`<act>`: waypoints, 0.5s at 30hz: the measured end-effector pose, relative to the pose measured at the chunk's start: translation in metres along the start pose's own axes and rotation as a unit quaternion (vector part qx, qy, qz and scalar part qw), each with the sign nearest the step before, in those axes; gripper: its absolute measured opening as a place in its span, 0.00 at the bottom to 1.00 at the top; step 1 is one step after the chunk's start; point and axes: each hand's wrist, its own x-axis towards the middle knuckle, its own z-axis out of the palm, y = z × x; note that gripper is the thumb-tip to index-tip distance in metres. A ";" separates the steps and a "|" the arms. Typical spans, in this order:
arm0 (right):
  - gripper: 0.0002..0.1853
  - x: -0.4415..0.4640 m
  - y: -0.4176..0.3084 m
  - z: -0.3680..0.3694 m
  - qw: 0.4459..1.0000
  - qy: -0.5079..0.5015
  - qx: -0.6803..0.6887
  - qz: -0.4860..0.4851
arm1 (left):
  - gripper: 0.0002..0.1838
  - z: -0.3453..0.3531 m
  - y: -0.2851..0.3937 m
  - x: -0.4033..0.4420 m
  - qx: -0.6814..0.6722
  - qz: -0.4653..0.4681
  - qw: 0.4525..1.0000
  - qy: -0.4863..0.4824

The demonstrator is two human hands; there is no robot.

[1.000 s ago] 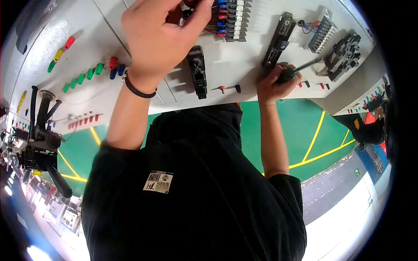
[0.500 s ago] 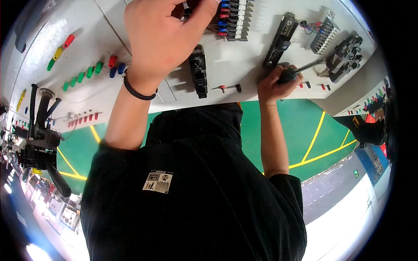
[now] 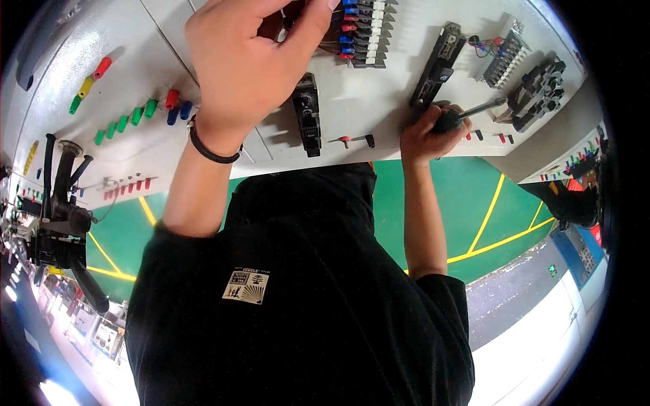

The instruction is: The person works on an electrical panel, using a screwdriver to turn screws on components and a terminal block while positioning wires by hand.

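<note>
My left hand [image 3: 247, 61] is at the top, its fingers curled beside a terminal block [image 3: 369, 34] with red and blue wire ends. The fingertips run out of the frame, and what they pinch is too hidden to name. My right hand [image 3: 431, 135] is wrapped round the dark handle of a screwdriver [image 3: 482, 107], whose shaft points up and right. That hand rests at the panel's near edge, just below a long black component [image 3: 437, 66]. A second black component [image 3: 308, 115] stands below my left hand.
On the white panel [image 3: 379, 111] are green plugs [image 3: 137, 116], red and blue plugs, a smaller terminal block [image 3: 506, 62] and a black mechanism [image 3: 539, 93]. A black clamp-like stand [image 3: 64, 216] is at the left. Green floor [image 3: 447, 203] with yellow lines lies below.
The view has shifted slightly. My left hand keeps its curled pose by the terminal block, and my right hand still grips the screwdriver.
</note>
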 end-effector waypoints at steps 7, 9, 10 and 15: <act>0.13 0.004 0.001 -0.003 0.998 -0.021 -0.046 -0.045 | 0.03 0.003 -0.006 -0.002 -0.006 -0.001 1.000 0.011; 0.14 0.005 -0.001 -0.006 0.996 -0.036 -0.057 -0.051 | 0.03 0.001 -0.007 0.000 -0.033 0.029 0.999 0.011; 0.14 0.006 -0.002 -0.006 0.995 -0.048 -0.066 -0.058 | 0.03 0.002 -0.010 -0.001 -0.033 0.028 0.999 0.011; 0.14 0.001 -0.007 0.001 1.000 -0.006 0.018 0.018 | 0.04 0.004 -0.010 -0.003 -0.005 0.028 0.999 0.016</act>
